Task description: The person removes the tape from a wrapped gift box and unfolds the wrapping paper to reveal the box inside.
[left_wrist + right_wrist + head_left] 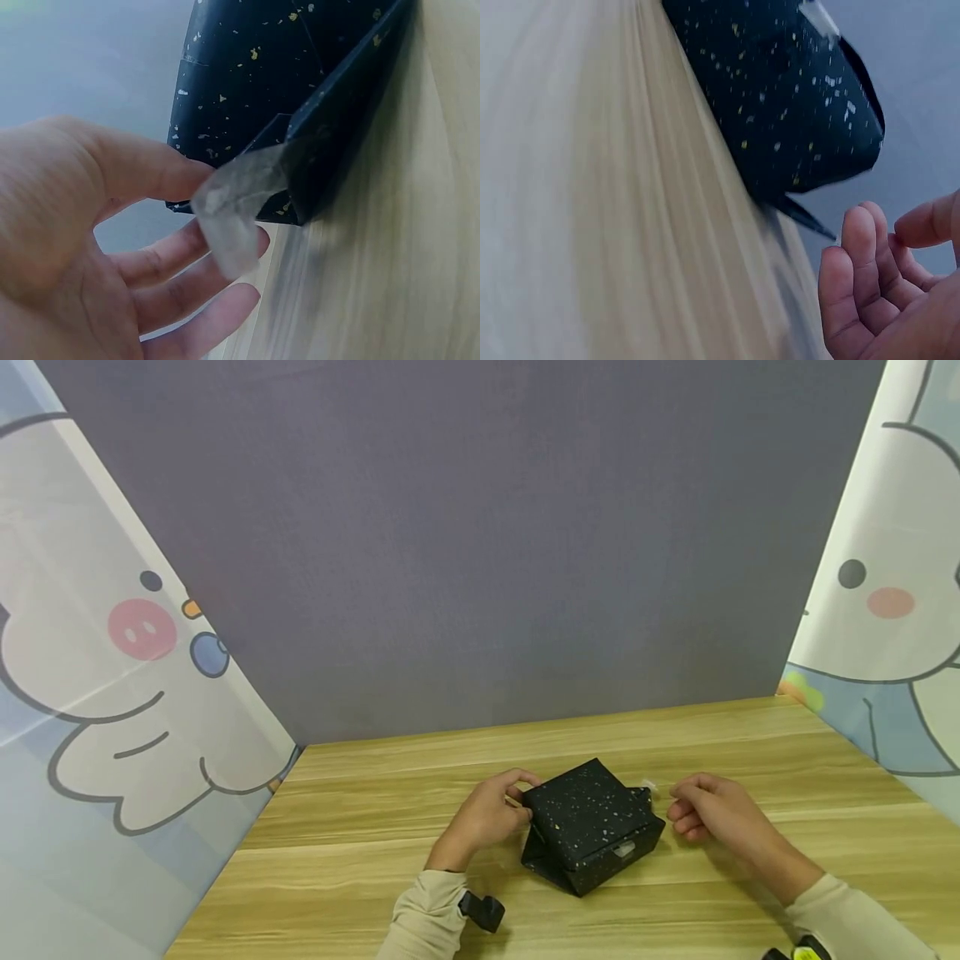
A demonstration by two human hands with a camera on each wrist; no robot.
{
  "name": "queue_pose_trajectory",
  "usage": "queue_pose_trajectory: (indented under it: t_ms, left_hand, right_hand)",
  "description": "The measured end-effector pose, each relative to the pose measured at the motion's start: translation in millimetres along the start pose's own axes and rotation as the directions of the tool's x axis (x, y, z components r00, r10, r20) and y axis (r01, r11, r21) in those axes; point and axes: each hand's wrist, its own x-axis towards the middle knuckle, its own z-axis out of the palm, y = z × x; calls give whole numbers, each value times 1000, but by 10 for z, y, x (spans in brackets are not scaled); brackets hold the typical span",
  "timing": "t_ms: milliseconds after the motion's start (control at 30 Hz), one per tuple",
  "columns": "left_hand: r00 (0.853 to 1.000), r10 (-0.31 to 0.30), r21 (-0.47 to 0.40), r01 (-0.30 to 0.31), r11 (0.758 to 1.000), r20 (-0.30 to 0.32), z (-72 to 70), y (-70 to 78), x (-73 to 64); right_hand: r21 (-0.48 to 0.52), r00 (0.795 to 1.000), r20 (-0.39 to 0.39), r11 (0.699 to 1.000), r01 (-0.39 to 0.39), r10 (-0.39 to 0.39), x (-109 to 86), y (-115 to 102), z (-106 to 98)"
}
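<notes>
Of the two hands I watch, the left hand [487, 810] has its thumb tip against a corner of the black speckled package [588, 814], its other fingers loosely bent; I can't tell whether they close into a pinch. The right hand [716, 818] lies just beside the package's other end, fingers half-curled and thumb close to them, and I see nothing in its grasp.

I have the package between the hands, set at an angle on the wood-grain desk [360, 860], right of the middle in my head view. At its left end, a clear tape strip [232, 225] sticks out from the folded paper and hangs over the left fingers. At its right end, a pointed flap [804, 215] juts out near the right fingertips. A small tape piece [624, 849] sits on the near side.

Further out, I get pale sleeves [427, 910], a grey backdrop [480, 568] behind the desk and cartoon-printed sheets [97, 693] either side.
</notes>
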Motion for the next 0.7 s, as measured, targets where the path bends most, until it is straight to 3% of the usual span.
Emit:
queue_pose_trajectory:
  t_ms: [400, 700]
  left_hand:
    - [1000, 3, -2, -3, 1000, 19, -7, 5, -8]
    - [998, -40, -23, 41, 999, 58, -33, 7, -21]
  right_hand:
    - [-96, 997, 59, 994, 45, -39, -69, -74, 101]
    - [-12, 999, 14, 999, 47, -46, -47, -60, 109]
